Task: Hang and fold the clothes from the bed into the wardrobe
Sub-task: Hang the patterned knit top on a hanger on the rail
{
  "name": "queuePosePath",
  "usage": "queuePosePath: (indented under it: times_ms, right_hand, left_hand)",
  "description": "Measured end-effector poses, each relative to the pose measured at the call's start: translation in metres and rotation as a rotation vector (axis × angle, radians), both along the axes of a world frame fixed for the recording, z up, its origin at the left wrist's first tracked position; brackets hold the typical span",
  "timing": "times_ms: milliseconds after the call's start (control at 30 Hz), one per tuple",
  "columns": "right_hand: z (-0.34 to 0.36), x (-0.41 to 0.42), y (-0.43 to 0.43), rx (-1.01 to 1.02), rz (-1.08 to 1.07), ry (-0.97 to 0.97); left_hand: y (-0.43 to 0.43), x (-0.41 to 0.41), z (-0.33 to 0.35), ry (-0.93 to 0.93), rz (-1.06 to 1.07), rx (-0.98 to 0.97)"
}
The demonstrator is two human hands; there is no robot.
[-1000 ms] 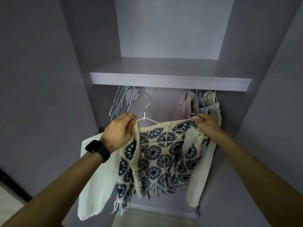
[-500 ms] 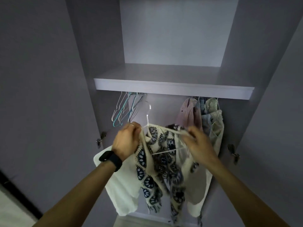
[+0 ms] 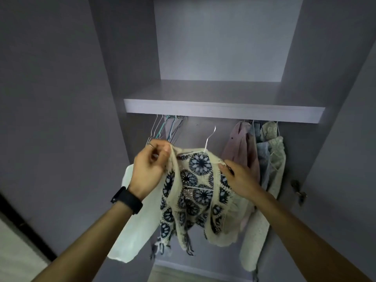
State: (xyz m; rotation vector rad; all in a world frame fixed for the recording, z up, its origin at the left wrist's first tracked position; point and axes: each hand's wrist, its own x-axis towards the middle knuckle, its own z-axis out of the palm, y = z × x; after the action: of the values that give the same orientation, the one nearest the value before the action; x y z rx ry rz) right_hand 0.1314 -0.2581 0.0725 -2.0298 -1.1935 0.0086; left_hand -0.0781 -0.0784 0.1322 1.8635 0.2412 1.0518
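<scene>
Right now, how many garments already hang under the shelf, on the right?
3: a pink shirt, a blue garment beside it, a cream lace one rightmost. Others may be hidden between them.

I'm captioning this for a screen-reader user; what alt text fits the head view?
Two hands hold a cream crochet top with navy flower circles on a white wire hanger in front of an open grey wardrobe: the left hand pinches one shoulder, the right hand lies on the other. Bare hangers hang left under the shelf, hung clothes right.
</scene>
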Motion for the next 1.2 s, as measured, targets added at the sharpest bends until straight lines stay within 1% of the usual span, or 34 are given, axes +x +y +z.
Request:
queuePosePath:
  times_ms: [67, 100, 133, 200, 233, 267, 300, 333, 367, 400, 467, 533, 633, 733, 833, 900, 967, 1000, 1100, 1167, 1200]
  right_hand:
    - [-0.006, 0.002, 0.001, 0.035, -0.017, -0.006]
    - [-0.008, 0.001, 0.002, 0.050, -0.015, -0.011]
    - [-0.009, -0.001, 0.005, 0.068, -0.008, -0.014]
    - [-0.008, -0.005, 0.008, 0.072, 0.036, -0.015]
    - [-0.007, -0.008, 0.010, 0.061, 0.063, -0.024]
    - [-0.005, -0.010, 0.012, 0.051, 0.084, -0.036]
    - [-0.003, -0.012, 0.014, 0.044, 0.095, -0.045]
    - [-0.003, -0.014, 0.015, 0.047, 0.100, -0.051]
    - [-0.001, -0.014, 0.016, 0.059, 0.096, -0.058]
    - [0.000, -0.015, 0.016, 0.075, 0.091, -0.068]
    - [0.000, -0.009, 0.013, 0.083, 0.078, -0.143]
    - [-0.002, 0.001, 0.004, 0.051, 0.051, -0.208]
    - [-0.010, 0.017, -0.014, -0.005, 0.019, -0.094]
    - [-0.016, 0.023, -0.020, -0.043, 0.029, -0.069]
    - [-0.022, 0.013, -0.021, 0.008, 0.050, 0.026]
    - [-0.028, 0.007, -0.023, 0.050, 0.047, 0.005]
    - [-0.031, 0.002, -0.025, 0.095, 0.047, -0.069]
    - [-0.031, 0.000, -0.024, 0.096, 0.049, -0.078]
    - [-0.022, 0.004, -0.017, 0.081, 0.048, -0.005]
    - [-0.009, 0.010, -0.011, 0.073, 0.044, -0.001]
    - [-0.003, 0.013, -0.008, 0.026, 0.061, -0.006]
  left_hand:
    - [-0.004, -0.013, -0.006, 0.170, -0.168, 0.136]
    - [-0.006, -0.017, -0.009, 0.249, -0.200, 0.215]
    - [-0.004, -0.016, -0.009, 0.286, -0.155, 0.267]
    - [0.006, -0.010, -0.008, 0.324, 0.104, 0.406]
    - [0.009, -0.005, -0.004, 0.392, 0.204, 0.519]
    - [0.012, 0.000, 0.000, 0.482, 0.211, 0.592]
    - [0.014, 0.007, 0.002, 0.573, 0.155, 0.603]
    - [0.014, 0.013, 0.000, 0.644, 0.079, 0.567]
    - [0.013, 0.017, -0.002, 0.672, 0.035, 0.535]
    - [0.012, 0.021, -0.004, 0.648, 0.030, 0.525]
    - [0.013, 0.023, -0.008, 0.533, 0.068, 0.518]
    - [0.019, 0.021, -0.010, 0.446, 0.120, 0.518]
    - [0.028, 0.019, -0.014, 0.450, 0.135, 0.552]
    - [0.027, 0.020, -0.017, 0.446, 0.129, 0.560]
    - [0.026, 0.024, -0.018, 0.467, 0.128, 0.521]
    - [0.028, 0.024, -0.018, 0.485, 0.130, 0.490]
    - [0.028, 0.022, -0.017, 0.487, 0.086, 0.496]
    - [0.027, 0.021, -0.017, 0.497, 0.034, 0.505]
    - [0.018, 0.022, -0.021, 0.568, -0.120, 0.560]
    - [0.013, 0.024, -0.026, 0.554, -0.180, 0.515]
    - [0.011, 0.026, -0.027, 0.536, -0.195, 0.477]
